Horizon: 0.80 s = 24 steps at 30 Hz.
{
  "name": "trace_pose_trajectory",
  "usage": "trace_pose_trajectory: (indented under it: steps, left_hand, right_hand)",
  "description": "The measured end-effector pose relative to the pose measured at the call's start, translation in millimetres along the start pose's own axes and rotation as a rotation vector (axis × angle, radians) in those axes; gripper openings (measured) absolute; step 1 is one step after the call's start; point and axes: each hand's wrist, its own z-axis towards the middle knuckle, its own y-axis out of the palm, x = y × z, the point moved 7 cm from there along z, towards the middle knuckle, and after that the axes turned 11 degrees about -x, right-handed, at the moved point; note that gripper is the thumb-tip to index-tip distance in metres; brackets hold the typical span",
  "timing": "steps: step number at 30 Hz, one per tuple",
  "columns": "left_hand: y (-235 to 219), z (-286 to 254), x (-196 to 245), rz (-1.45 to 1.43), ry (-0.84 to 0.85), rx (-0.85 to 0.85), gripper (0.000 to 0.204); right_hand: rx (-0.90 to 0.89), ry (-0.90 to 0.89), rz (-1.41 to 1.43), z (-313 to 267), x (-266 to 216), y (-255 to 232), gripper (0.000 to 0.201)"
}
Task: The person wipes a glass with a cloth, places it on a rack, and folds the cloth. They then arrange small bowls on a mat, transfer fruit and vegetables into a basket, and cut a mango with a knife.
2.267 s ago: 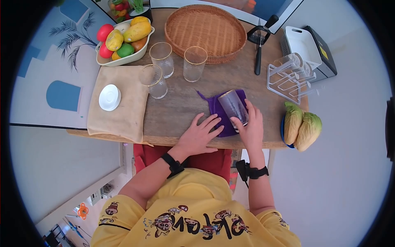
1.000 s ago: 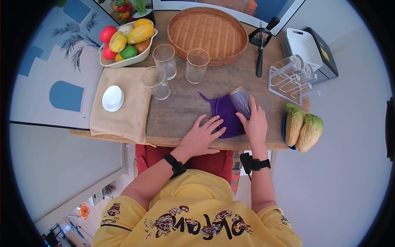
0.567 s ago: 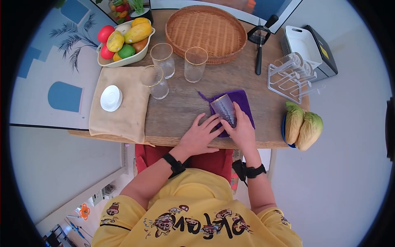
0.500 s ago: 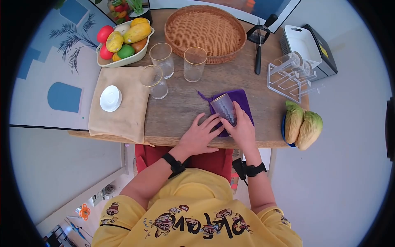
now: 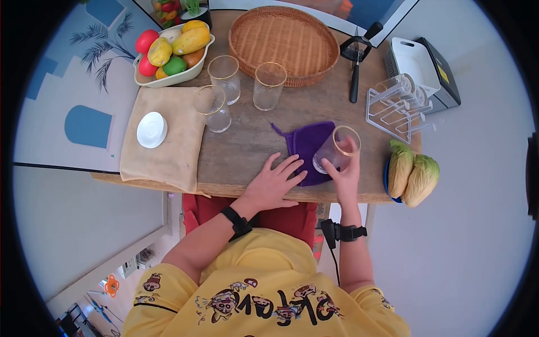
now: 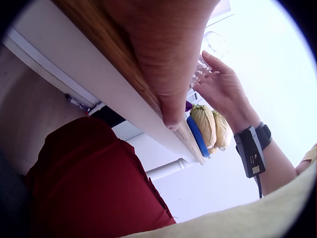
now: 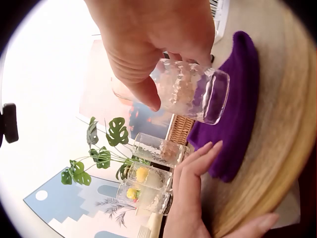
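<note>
My right hand [image 5: 348,177] grips a clear ribbed glass [image 5: 328,156] with a gold rim, thumb on the near side and fingers round the far side. The glass is tilted, its rim up to the right and its base close over a purple cloth [image 5: 309,137]. In the right wrist view, the thick base of the glass [image 7: 205,96] points toward the cloth [image 7: 242,109]. My left hand [image 5: 268,184] rests with spread, fairly straight fingers at the table's front, its fingertips on the cloth's left edge. Three similar glasses [image 5: 268,92] stand upright farther back on the left.
A round wicker tray [image 5: 283,42] and a fruit bowl [image 5: 196,72] stand at the back. A white saucer [image 5: 151,130] lies on a beige cloth [image 5: 179,140] at left. To the right are a knife [image 5: 354,84], a cup rack [image 5: 387,121] and two cabbages [image 5: 422,180].
My right hand has moved right and turned the glass; its rim, earlier toward the upper left, now faces up and right. The left hand stays at the cloth's edge.
</note>
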Motion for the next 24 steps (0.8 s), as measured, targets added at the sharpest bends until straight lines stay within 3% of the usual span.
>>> trace_pose_trajectory:
  steps: [2, 6, 17, 19, 24]
  left_hand:
    - [-0.6, 0.5, 0.4, 0.004, 0.002, -0.003, 0.079]
    - [-0.6, 0.3, 0.5, -0.009, 0.0, 0.004, 0.08]
    - [-2.1, -0.7, 0.1, -0.018, 0.004, 0.031, 0.079]
    - [-2.5, -0.7, 0.2, -0.023, 0.005, 0.028, 0.078]
    - [-1.6, -0.5, 0.2, -0.026, 0.006, 0.028, 0.078]
  right_hand:
    - [-0.052, 0.037, 0.436, -12.8, 6.6, 14.1, 0.083]
    - [-0.004, 0.023, 0.501, -10.6, 13.9, 17.1, 0.084]
    - [0.15, -0.036, 0.411, -0.3, 32.4, -1.7, 0.082]
    - [0.193, -0.027, 0.197, -13.6, 30.7, -6.8, 0.081]
    - [0.11, 0.005, 0.243, -33.5, 9.6, 3.5, 0.08]
